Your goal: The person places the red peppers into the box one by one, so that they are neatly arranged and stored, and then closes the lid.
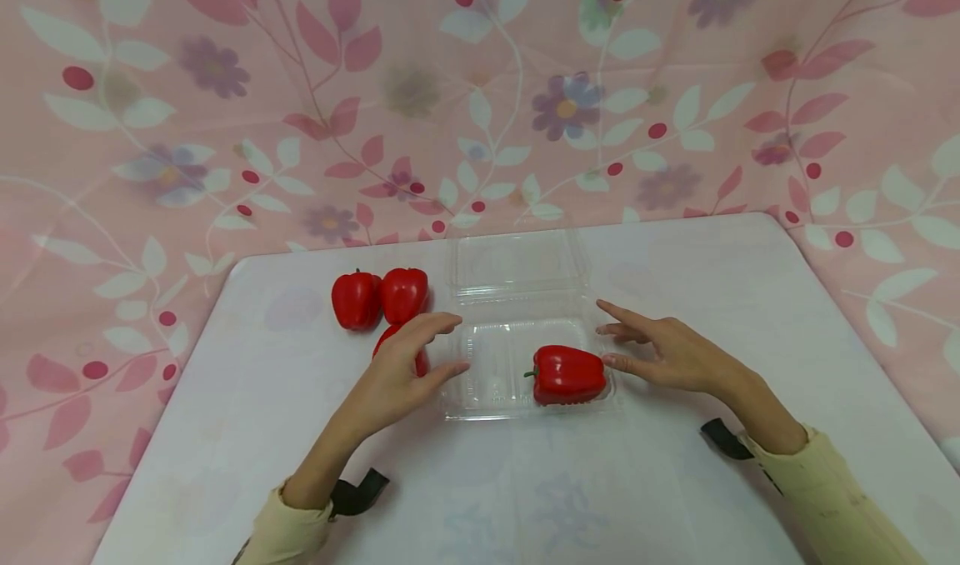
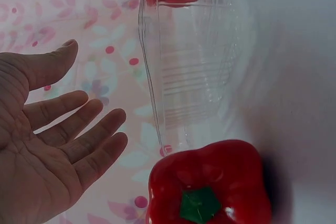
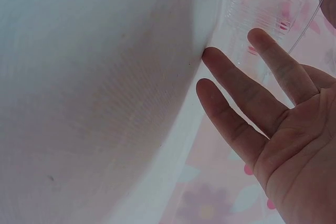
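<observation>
The left hand (image 1: 393, 386) and right hand (image 1: 675, 354), fingers spread, gripping nothing, flank a clear container (image 1: 491, 361); one red pepper (image 1: 570, 375) lies inside, right.

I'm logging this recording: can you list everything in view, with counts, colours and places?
Pepper in the container: one, red with green stem, lying on its side towards the right
Loose peppers: three, red, on the table left of the container, one partly hidden by a hand
Container: one, clear, mid-table, lid open at the far side
Table: one, white top
Backdrop: pink floral, behind the table
Wrist pieces: two, black, one per wrist
Sleeves: two, pale yellow
Left hand: one, left of the container
Right hand: one, right of it
</observation>
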The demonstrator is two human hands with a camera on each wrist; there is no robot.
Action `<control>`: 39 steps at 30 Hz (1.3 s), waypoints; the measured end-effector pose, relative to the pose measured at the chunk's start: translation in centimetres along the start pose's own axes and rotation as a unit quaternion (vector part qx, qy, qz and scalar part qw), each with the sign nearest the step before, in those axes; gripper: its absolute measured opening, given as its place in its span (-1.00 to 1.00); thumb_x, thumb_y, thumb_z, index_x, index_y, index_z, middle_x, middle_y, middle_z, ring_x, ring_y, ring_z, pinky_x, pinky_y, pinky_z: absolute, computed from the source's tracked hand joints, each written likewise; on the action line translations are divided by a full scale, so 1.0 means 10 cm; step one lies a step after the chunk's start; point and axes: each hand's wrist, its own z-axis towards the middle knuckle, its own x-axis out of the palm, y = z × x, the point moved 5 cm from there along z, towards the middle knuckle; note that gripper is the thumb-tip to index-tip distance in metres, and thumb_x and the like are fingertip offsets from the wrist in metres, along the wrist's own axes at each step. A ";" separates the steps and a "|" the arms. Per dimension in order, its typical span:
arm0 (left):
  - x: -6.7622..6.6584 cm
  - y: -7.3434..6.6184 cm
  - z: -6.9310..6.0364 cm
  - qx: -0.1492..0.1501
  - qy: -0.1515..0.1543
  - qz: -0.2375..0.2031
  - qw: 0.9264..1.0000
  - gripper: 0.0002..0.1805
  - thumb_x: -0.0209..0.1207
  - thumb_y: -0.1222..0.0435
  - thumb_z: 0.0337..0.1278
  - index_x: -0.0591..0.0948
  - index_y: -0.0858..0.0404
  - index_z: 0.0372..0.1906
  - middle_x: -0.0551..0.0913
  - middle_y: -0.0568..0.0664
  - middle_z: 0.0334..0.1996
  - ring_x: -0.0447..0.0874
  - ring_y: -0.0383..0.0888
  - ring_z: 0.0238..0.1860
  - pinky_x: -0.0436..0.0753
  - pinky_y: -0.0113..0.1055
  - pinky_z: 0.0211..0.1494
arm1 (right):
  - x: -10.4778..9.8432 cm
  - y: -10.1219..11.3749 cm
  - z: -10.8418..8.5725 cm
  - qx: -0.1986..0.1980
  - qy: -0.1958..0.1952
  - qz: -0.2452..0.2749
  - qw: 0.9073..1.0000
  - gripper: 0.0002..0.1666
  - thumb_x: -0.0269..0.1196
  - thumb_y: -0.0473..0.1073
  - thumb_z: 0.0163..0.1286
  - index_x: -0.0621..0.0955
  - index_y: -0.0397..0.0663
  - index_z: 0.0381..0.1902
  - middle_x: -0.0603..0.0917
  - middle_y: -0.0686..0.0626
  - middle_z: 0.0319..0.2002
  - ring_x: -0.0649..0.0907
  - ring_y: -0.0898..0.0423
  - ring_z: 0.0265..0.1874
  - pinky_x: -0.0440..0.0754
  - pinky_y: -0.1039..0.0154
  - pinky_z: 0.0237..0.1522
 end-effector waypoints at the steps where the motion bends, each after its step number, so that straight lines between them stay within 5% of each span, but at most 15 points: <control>1: -0.01 0.01 0.00 -0.001 -0.003 0.002 1.000 -0.33 0.49 0.21 -0.06 0.53 0.10 0.24 0.57 -0.09 0.11 0.54 -0.16 0.11 0.67 -0.21 0.02 | 0.00 0.00 0.00 0.000 0.000 0.001 1.000 -0.06 0.30 0.17 0.33 0.17 0.14 0.55 0.65 0.05 0.14 0.64 -0.03 0.10 0.50 -0.34 0.07; 10: -0.11 0.06 -0.07 0.001 -0.021 0.005 1.000 -0.36 0.50 0.22 -0.07 0.56 0.14 0.21 0.56 -0.07 0.17 0.48 -0.11 0.21 0.66 -0.05 0.04 | 0.01 0.01 -0.01 0.000 -0.001 0.006 1.000 -0.06 0.31 0.16 0.32 0.15 0.25 0.55 0.65 0.03 0.14 0.64 -0.05 0.10 0.50 -0.33 0.07; 26: -0.22 0.21 -0.17 -0.002 -0.062 0.024 0.998 -0.50 0.53 0.27 -0.12 0.65 0.14 0.03 0.59 -0.06 0.11 0.52 -0.09 0.16 0.68 -0.10 0.01 | 0.00 0.01 0.00 0.010 0.007 0.004 1.000 -0.05 0.31 0.18 0.32 0.16 0.22 0.55 0.65 0.06 0.14 0.63 -0.05 0.11 0.48 -0.34 0.09; 39: -0.28 0.29 -0.25 -0.038 -0.087 0.047 0.994 -0.52 0.53 0.33 -0.15 0.66 0.22 -0.01 0.59 0.08 0.11 0.53 0.01 0.14 0.69 0.00 -0.04 | -0.01 0.01 0.00 0.010 0.005 -0.005 1.000 -0.04 0.32 0.16 0.31 0.17 0.18 0.55 0.65 0.05 0.14 0.64 -0.04 0.10 0.50 -0.33 0.07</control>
